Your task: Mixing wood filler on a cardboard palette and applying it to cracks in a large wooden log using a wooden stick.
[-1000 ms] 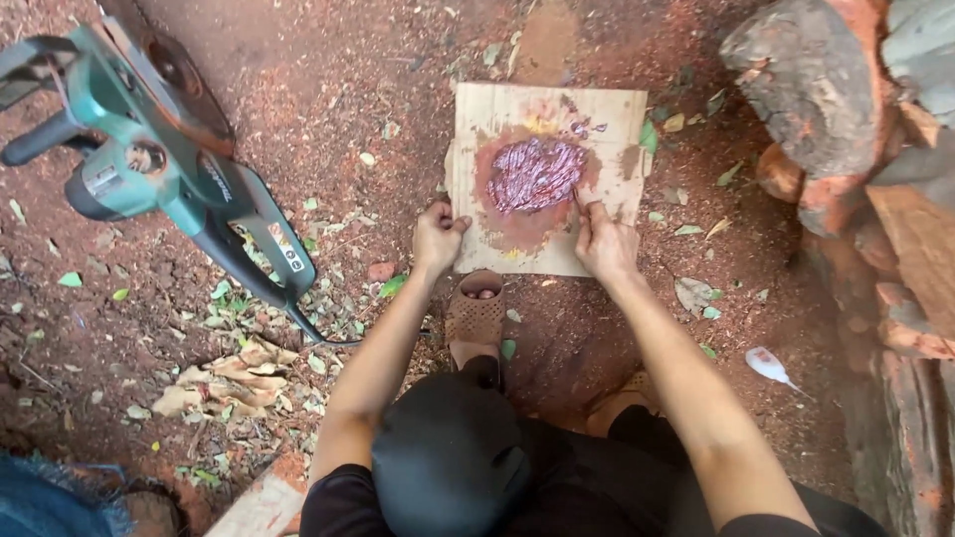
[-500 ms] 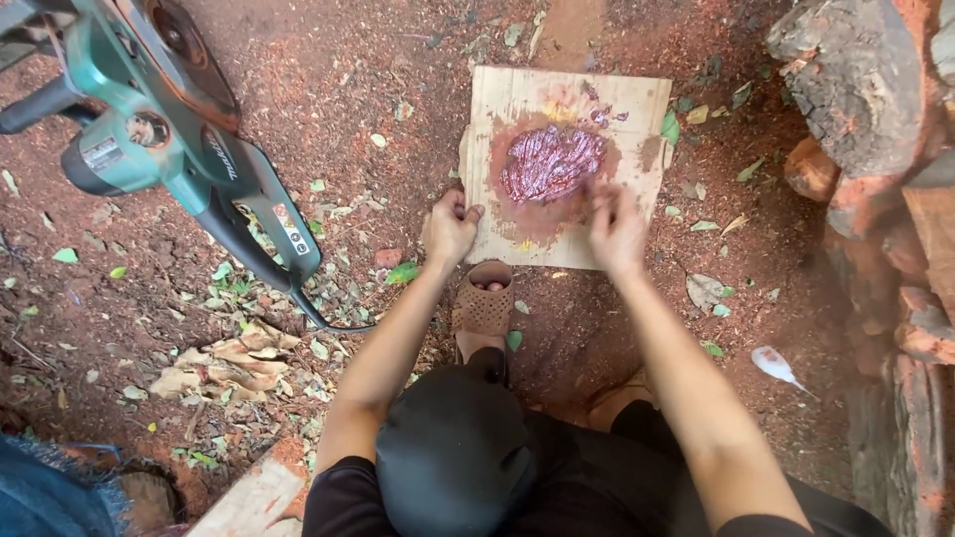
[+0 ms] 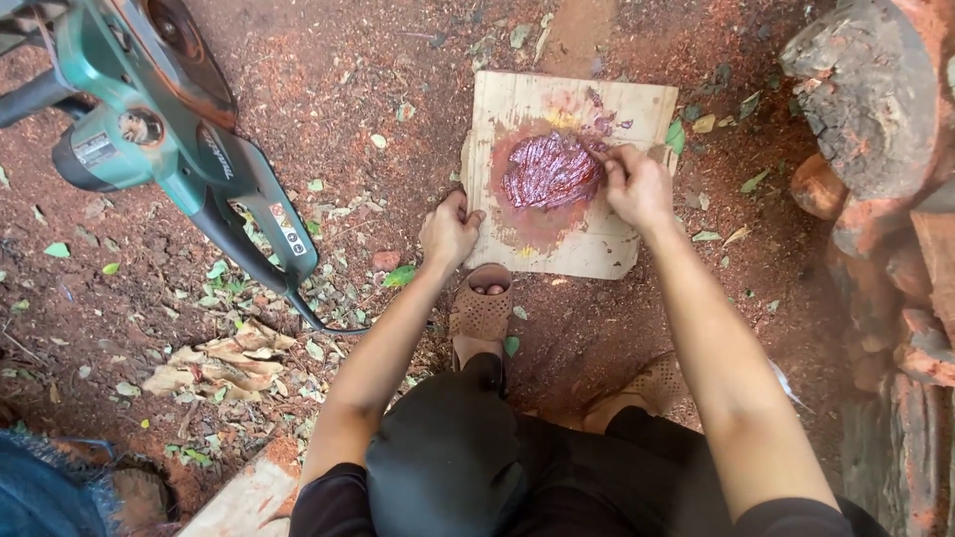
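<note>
While left hand [image 3: 450, 231] grips board [image 3: 637, 109] edge, right hand [image 3: 637, 186] touches purple patch [image 3: 549, 171].

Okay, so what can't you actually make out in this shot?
Head view only:
- Right hand fingertips: curled over the purple patch, so any tool is hidden.
- Wooden board near-left corner: under the left hand.
- Power saw: cut off by the top-left edge.

green chainsaw [image 3: 169, 149], cut logs [image 3: 875, 149], dry leaves [image 3: 214, 363]

Chainsaw [image 3: 169, 149] & logs [image 3: 875, 109] cut off by frame edges
</note>
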